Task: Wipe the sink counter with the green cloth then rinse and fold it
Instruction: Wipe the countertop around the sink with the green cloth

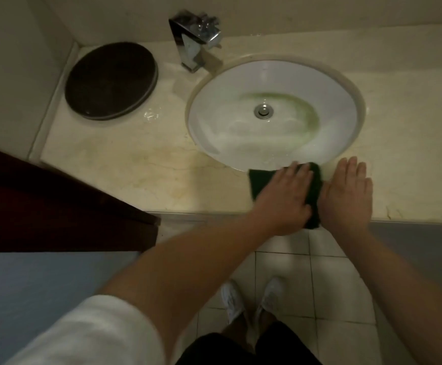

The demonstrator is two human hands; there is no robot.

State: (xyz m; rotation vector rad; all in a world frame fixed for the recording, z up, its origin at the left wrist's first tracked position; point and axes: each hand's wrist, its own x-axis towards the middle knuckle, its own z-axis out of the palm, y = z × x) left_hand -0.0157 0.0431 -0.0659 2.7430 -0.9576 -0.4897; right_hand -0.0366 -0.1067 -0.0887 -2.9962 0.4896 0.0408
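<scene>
The dark green cloth (258,181) lies flat on the beige stone counter (141,167), just in front of the white oval sink (275,111). One corner of it hangs over the counter's front edge. My left hand (283,198) presses flat on top of the cloth, fingers together and pointing toward the sink. Flat on the counter at the cloth's right edge lies my right hand (346,198), its thumb side touching the cloth. Most of the cloth is hidden under my hands. A faint green stain rings the basin around the drain (264,111).
A chrome faucet (193,40) stands behind the sink at the wall. A round dark lid or tray (110,80) sits at the counter's back left. A dark wooden panel (56,204) juts in at the left. Tiled floor and my white shoes (251,299) are below.
</scene>
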